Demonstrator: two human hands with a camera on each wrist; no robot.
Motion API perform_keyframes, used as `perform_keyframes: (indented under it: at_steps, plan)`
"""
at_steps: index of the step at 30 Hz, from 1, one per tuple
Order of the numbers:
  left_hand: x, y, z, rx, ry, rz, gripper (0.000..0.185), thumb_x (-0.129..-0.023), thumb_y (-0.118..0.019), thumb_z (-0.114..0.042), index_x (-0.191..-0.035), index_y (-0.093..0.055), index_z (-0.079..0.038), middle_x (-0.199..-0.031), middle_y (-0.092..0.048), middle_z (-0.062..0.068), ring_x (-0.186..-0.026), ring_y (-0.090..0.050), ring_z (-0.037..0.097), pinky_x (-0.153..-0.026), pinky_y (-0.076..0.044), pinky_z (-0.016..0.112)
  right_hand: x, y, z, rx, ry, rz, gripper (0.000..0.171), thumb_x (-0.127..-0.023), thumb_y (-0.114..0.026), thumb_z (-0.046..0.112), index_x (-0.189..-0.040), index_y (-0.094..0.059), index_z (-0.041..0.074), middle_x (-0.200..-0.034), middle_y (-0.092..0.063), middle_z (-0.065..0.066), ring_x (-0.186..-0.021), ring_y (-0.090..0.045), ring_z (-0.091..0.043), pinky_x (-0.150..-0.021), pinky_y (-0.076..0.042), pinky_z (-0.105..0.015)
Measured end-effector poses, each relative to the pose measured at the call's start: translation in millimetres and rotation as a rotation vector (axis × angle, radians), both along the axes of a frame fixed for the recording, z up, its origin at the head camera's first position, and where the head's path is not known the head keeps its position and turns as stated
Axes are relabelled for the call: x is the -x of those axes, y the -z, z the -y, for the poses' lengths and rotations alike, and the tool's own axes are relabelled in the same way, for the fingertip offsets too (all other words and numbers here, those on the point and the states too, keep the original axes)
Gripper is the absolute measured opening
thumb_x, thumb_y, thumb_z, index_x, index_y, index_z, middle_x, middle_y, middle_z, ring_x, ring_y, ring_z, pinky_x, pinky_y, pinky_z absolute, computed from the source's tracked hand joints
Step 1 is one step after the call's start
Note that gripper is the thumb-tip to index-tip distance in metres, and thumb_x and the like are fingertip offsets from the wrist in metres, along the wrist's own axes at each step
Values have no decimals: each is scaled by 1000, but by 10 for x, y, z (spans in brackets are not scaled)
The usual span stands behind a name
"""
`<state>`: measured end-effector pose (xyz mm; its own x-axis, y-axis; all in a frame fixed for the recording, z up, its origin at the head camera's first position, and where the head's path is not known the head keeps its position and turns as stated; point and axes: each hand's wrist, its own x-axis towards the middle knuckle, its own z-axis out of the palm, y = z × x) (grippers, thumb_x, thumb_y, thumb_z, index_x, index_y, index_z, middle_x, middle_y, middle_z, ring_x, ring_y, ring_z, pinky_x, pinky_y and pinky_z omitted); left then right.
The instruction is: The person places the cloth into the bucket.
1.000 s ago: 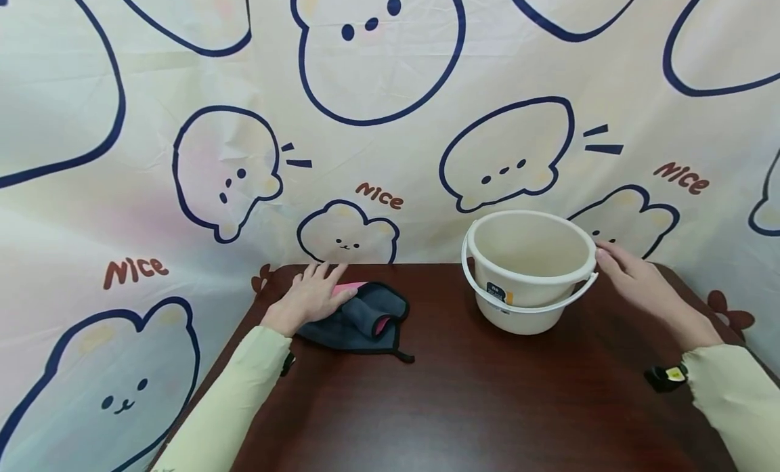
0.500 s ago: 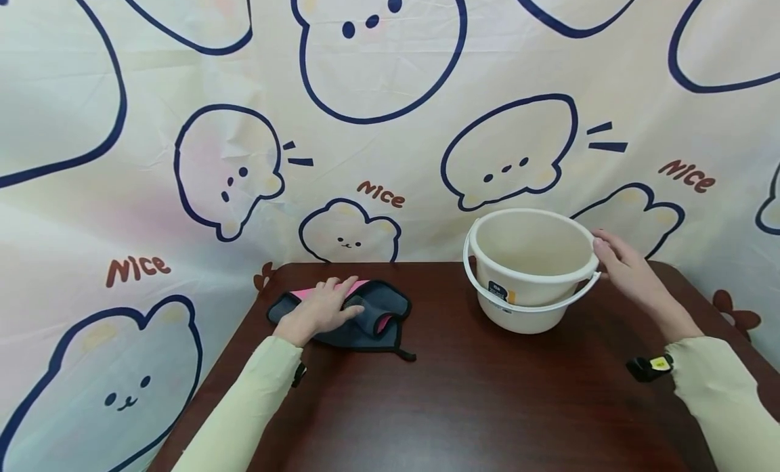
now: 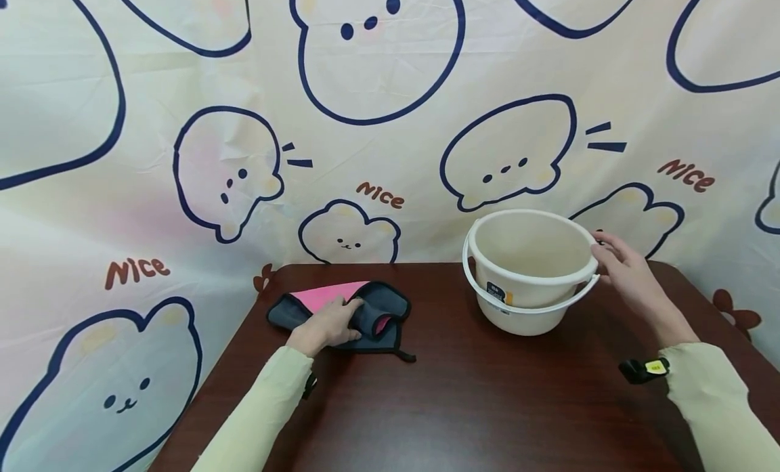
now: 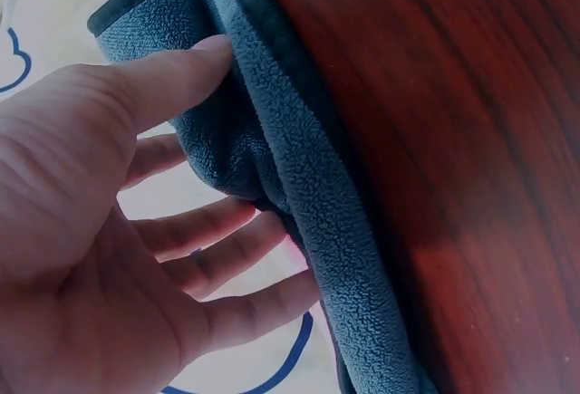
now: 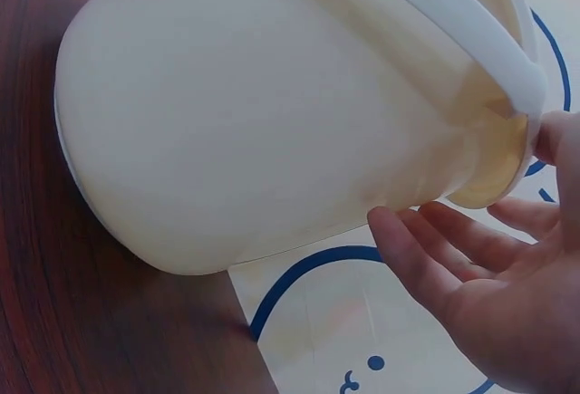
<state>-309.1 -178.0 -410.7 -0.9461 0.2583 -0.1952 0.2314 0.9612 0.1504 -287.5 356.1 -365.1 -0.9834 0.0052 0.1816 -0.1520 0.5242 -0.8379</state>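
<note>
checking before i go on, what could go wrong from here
The blue-grey and pink cloth lies loosely folded, so it might unroll or slip if the left hand lifts one fold. The bucket might slide or tip if pushed, since the right hand is at just one side of it.

Head camera looks forward-down; wrist cameras (much closer) share its table (image 3: 451,391).

Pale green down at seven o'clock, that's the left sleeve (image 3: 258,411), and there's its match at four, the right sleeve (image 3: 709,391), loose, creased, its cuff (image 3: 673,363) wavy-edged! Black device (image 3: 634,372) at that cuff's nine o'clock, flashing a yellow label (image 3: 656,368); another black piece (image 3: 309,385) peeks out by the left wrist. Left hand (image 3: 329,324), right hand (image 3: 634,279): both bare!
</note>
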Motion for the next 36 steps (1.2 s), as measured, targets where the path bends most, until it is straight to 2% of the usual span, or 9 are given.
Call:
perform_keyframes:
  at_steps: [6, 12, 18, 22, 25, 28, 32, 36]
  plan:
    - [-16, 17, -41, 31, -38, 9, 70, -85, -76, -30, -146, -44, -17, -137, -45, 22, -117, -46, 35, -100, -47, 53, -68, -17, 28, -19, 7, 0, 70, -101, -36, 54, -157, -20, 16, -150, -38, -25, -91, -53, 14, -74, -51, -14]
    - [-12, 48, -37, 0, -74, 32, 70, -86, -75, -28, -147, -43, -15, -141, -42, 24, -123, -44, 37, -102, -45, 57, -92, -25, 49, -25, 1, -23, 68, -101, -38, 52, -156, -22, 16, -146, -41, -24, -91, -54, 14, -74, -52, -15]
    - [12, 58, 13, -18, -87, 76, 77, -88, -73, -31, -153, -34, -19, -151, -35, 23, -135, -37, 42, -104, -40, 64, -112, -44, 73, -28, 6, -27, 66, -101, -38, 52, -156, -24, 17, -146, -41, -24, -92, -53, 14, -74, -51, -15]
    - [43, 55, 26, -20, -76, 82, 73, -88, -72, -32, -151, -38, -18, -152, -36, 21, -135, -39, 40, -106, -38, 64, -110, -44, 77, -25, 16, -21, 66, -101, -38, 53, -156, -24, 18, -147, -40, -25, -91, -53, 14, -73, -50, -13]
    - [68, 56, 6, -10, -27, 53, 59, -89, -72, -26, -142, -49, -15, -142, -47, 20, -123, -48, 36, -104, -43, 59, -108, -43, 69, -12, 21, -13, 65, -101, -38, 53, -156, -25, 20, -146, -40, -25, -90, -54, 13, -73, -50, -13]
    - [82, 50, -17, -12, 2, 27, 42, -90, -70, -17, -130, -58, -15, -123, -55, 16, -104, -54, 29, -96, -49, 52, -111, -42, 57, 1, 16, -4, 64, -101, -38, 52, -156, -25, 20, -146, -40, -25, -91, -54, 13, -73, -50, -13]
    - [88, 19, -16, -35, -1, -2, 31, -90, -66, -8, -120, -60, -14, -112, -56, 12, -92, -54, 24, -91, -52, 46, -105, -47, 52, 9, -4, 3, 64, -102, -39, 51, -156, -25, 19, -145, -40, -24, -92, -55, 12, -74, -51, -14]
    - [101, -68, 12, -62, -1, -76, 26, -90, -63, -5, -114, -58, -12, -108, -55, 13, -84, -54, 23, -82, -52, 40, -84, -73, 57, 14, -28, 3, 64, -101, -40, 50, -155, -26, 18, -143, -42, -20, -93, -59, 10, -77, -53, -16]
